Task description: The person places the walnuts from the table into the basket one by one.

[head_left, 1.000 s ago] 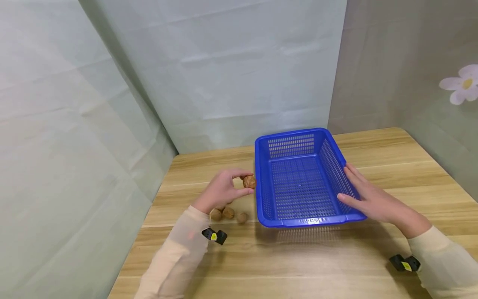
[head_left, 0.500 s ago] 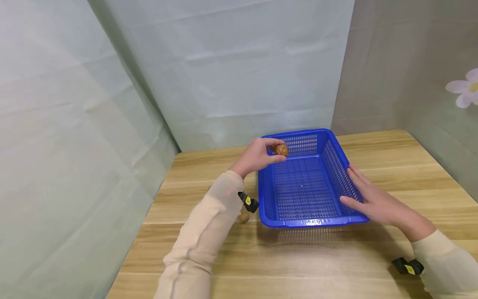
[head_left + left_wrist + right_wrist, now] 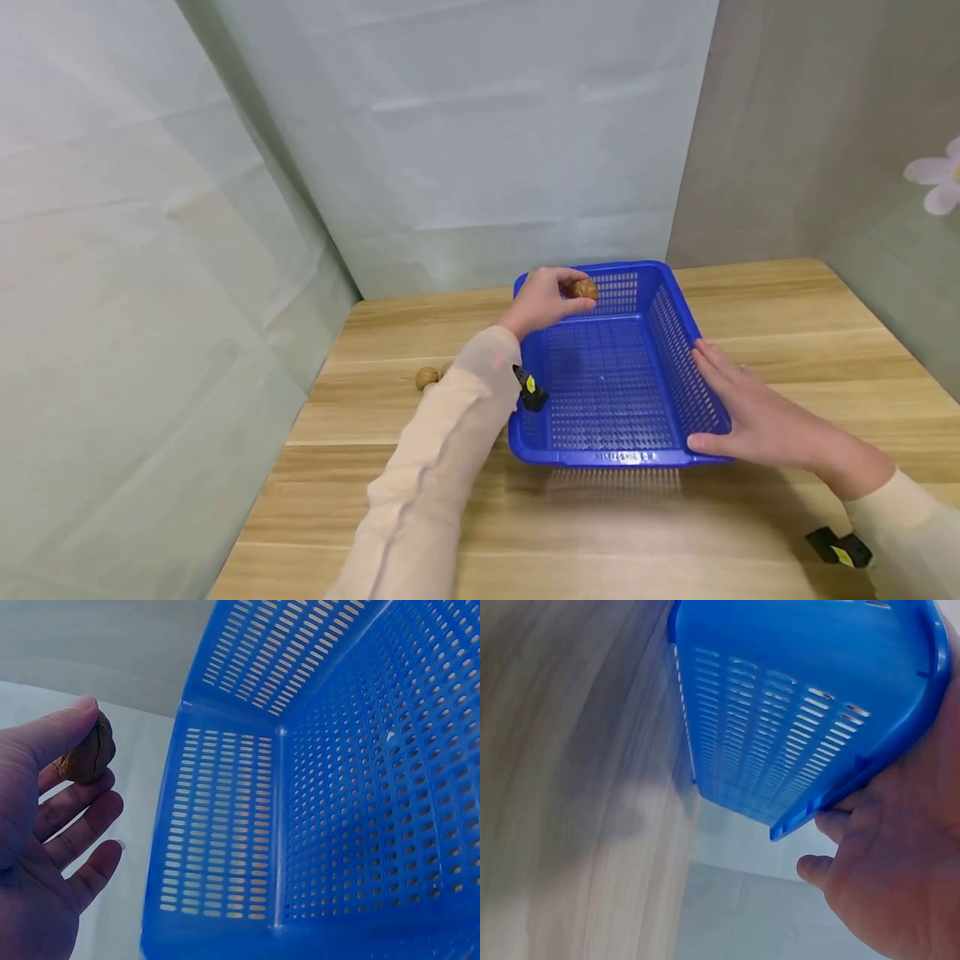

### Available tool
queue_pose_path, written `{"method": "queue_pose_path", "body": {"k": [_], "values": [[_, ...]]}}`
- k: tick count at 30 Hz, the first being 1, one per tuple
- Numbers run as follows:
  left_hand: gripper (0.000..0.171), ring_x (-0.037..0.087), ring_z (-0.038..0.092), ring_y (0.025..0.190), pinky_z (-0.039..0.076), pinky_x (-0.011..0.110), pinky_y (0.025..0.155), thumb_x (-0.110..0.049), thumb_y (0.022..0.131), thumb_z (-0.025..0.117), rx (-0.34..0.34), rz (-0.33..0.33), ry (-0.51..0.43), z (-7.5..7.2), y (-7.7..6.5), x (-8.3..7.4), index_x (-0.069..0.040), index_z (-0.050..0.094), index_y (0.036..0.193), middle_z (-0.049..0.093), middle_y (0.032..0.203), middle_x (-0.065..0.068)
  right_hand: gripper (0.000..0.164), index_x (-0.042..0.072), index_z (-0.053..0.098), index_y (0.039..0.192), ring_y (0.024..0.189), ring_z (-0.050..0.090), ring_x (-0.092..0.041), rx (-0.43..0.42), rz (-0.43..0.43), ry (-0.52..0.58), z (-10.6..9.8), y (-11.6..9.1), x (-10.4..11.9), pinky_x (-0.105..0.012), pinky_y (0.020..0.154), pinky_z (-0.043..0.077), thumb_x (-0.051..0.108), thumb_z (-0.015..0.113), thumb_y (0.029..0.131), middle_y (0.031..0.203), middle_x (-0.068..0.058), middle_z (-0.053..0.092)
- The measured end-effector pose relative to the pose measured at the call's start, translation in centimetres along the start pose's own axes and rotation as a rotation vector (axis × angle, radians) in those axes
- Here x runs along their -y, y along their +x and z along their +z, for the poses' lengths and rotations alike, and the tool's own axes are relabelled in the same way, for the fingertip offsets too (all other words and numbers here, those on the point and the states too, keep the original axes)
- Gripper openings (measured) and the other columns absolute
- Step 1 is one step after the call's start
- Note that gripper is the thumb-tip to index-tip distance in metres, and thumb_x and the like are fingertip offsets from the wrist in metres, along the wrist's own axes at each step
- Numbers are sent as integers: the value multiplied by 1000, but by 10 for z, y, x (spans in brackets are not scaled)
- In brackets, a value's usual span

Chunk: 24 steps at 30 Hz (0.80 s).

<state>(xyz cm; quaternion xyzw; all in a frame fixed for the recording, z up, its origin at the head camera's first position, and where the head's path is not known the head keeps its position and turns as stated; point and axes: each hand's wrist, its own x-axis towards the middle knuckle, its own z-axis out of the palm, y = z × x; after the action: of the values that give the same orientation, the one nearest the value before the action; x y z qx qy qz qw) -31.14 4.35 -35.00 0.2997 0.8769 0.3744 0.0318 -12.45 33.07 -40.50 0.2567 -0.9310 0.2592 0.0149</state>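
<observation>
A walnut [image 3: 585, 289] is pinched between the thumb and fingers of my left hand [image 3: 542, 298], over the far left part of a blue plastic basket [image 3: 602, 457]. In the left wrist view the walnut [image 3: 91, 752] shows a dark crack, and the other fingers are loosely bent below it. My right hand [image 3: 765, 417] holds the basket's right rim near the front corner, thumb over the rim and fingers along the outer side. From the right wrist view, fingertips [image 3: 817, 870] show beneath the rim.
Another walnut [image 3: 427, 378] lies on the wooden table [image 3: 360, 483] left of the basket, with one more partly hidden behind the left sleeve [image 3: 442, 450]. Pale cloth [image 3: 480, 150] hangs behind the table and along its sides.
My left hand has carried the walnut from beside the basket's left rim up and right, over its far left part. My right hand stays at the right rim, its thumb now nearer the front corner.
</observation>
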Motion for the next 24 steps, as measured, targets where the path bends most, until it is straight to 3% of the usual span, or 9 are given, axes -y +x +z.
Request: {"method": "queue_pose_path", "body": {"k": [13, 18, 24], "values": [[47, 4, 61, 87, 49, 20, 75, -31, 83, 76, 14, -54, 42, 22, -7, 14, -11, 65, 125, 67, 102, -4, 111, -6, 14, 151, 145, 6, -37, -6, -38, -134, 11, -3, 23, -64, 110, 7, 55, 72, 78, 158, -21, 9], [47, 5, 61, 89, 49, 20, 77, -29, 83, 77, 57, -60, 23, 25, -7, 15, -10, 65, 124, 67, 103, -4, 111, -5, 14, 151, 146, 2, -30, -8, -32, -141, 12, -4, 24, -62, 111, 5, 56, 72, 78, 158, -21, 8], [46, 7, 62, 92, 49, 18, 79, -22, 83, 78, 116, -64, 15, 27, -4, 17, -5, 65, 124, 69, 106, 3, 110, -4, 14, 151, 145, 7, -36, -7, -25, -133, 11, -4, 24, -61, 112, 5, 55, 72, 79, 159, -20, 7]]}}
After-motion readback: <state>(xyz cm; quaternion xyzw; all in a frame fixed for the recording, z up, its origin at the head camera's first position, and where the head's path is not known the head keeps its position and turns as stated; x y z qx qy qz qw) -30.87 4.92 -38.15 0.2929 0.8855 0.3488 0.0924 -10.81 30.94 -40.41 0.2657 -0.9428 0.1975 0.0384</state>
